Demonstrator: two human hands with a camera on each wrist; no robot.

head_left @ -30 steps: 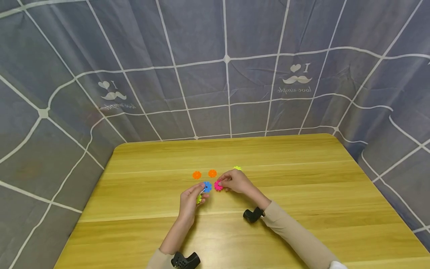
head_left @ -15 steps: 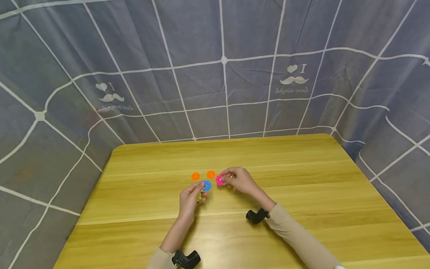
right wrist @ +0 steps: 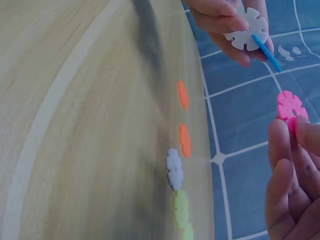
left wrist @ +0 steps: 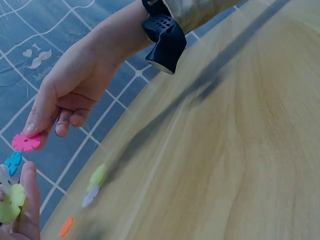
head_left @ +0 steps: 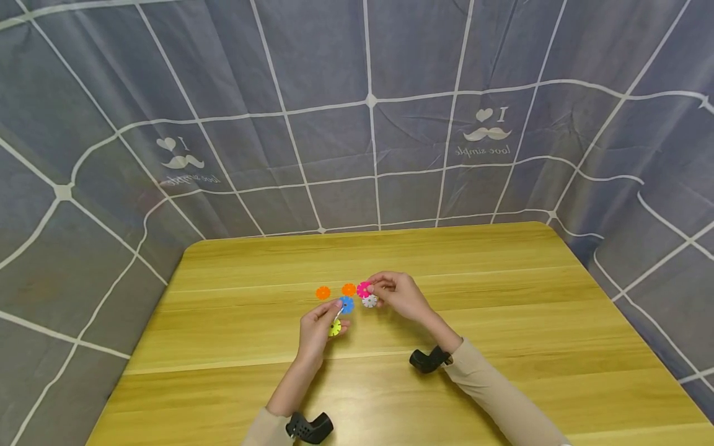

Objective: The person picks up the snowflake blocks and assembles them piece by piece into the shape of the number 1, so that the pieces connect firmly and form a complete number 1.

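Observation:
My left hand [head_left: 315,331] grips a small chain of flower-shaped plastic discs slotted together. In it are a blue disc [head_left: 346,305], a white disc [right wrist: 248,31] and a yellow-green disc [head_left: 334,327]. The blue one stands edge-on in the white one's slot in the right wrist view. My right hand [head_left: 403,298] pinches a pink notched disc [right wrist: 291,106] between thumb and fingertip, held up just beyond the blue disc with a gap between them. In the left wrist view, the pink disc [left wrist: 26,142] appears right above the blue disc [left wrist: 13,162].
Two orange discs [head_left: 323,292] lie flat on the wooden table [head_left: 474,266] past the left hand. Beside them on the tabletop are a pale disc [right wrist: 174,169] and yellow-green discs [right wrist: 181,210], partly behind the right hand in the head view. A grey curtain [head_left: 334,142] surrounds the table.
My right hand has lifted away with the pink disc, uncovering the pale disc on the table. The left hand stays nearly in place, its chain turned slightly so more of the yellow-green disc shows.

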